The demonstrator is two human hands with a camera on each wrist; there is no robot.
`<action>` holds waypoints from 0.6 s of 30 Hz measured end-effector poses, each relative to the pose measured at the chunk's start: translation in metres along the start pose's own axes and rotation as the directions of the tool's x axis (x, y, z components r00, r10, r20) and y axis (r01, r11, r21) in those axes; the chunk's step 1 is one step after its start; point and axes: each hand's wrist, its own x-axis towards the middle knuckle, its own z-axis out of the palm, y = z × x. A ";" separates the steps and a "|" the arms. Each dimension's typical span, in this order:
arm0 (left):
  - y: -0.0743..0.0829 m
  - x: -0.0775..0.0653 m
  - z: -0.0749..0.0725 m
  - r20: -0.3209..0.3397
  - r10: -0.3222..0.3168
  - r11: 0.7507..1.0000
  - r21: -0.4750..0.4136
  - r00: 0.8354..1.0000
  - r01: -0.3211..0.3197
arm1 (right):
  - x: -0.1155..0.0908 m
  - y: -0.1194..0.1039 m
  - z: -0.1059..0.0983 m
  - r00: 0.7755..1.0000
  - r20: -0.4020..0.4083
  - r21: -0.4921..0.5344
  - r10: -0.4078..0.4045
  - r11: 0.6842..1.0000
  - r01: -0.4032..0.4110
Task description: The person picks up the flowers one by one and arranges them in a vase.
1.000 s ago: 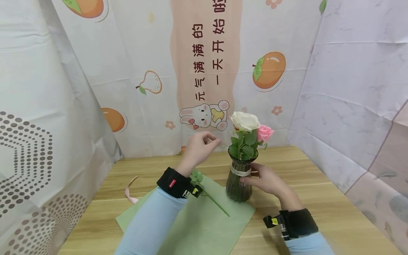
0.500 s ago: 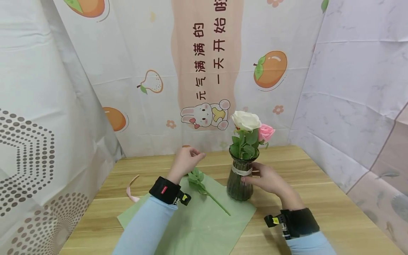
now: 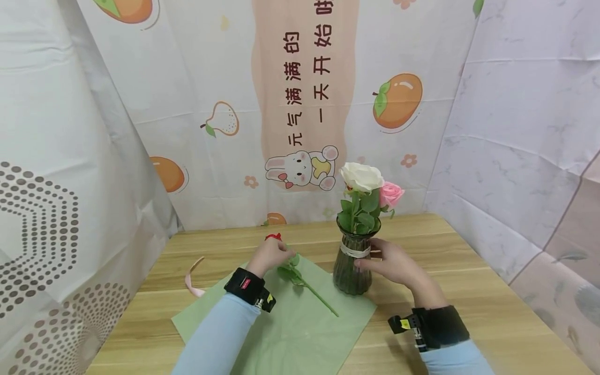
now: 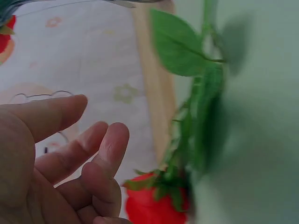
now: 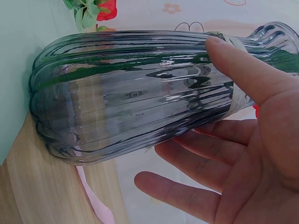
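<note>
My right hand [image 3: 396, 265] holds a dark ribbed glass vase [image 3: 352, 273] by its neck, thumb on one side and fingers on the other. The vase stands upright with a white rose [image 3: 362, 177] and a pink rose [image 3: 390, 194] in it. A light band circles its neck. Over a red rose [image 3: 273, 236] lying on green paper [image 3: 300, 338] hovers my left hand [image 3: 268, 256]. In the left wrist view, its thumb and loosely bent fingers are apart with nothing between them, beside the rose's red bloom [image 4: 154, 205] and leafy stem. The head view partly hides that bloom.
A pink ribbon [image 3: 189, 281] lies on the wooden table [image 3: 408, 333] at the left, by the paper's edge. Behind the table hangs a printed white curtain [image 3: 187, 83], with more cloth at both sides.
My left hand has moved left, away from the vase, and lowered toward the red rose, whose bloom now shows beyond the hand. The right hand has stayed on the vase.
</note>
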 end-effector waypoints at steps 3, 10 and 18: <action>-0.007 -0.001 0.007 0.033 -0.033 0.999 0.030 0.999 0.032 | 0.000 0.000 0.001 1.000 0.003 0.000 -0.006 1.000 0.006; -0.012 0.000 0.022 0.028 -0.096 0.990 0.102 0.995 0.093 | 0.000 0.001 0.002 1.000 0.005 -0.002 0.011 1.000 -0.011; -0.014 0.004 0.033 0.015 -0.154 0.976 0.157 0.988 0.150 | 0.001 0.001 0.000 1.000 -0.002 0.000 0.000 1.000 0.000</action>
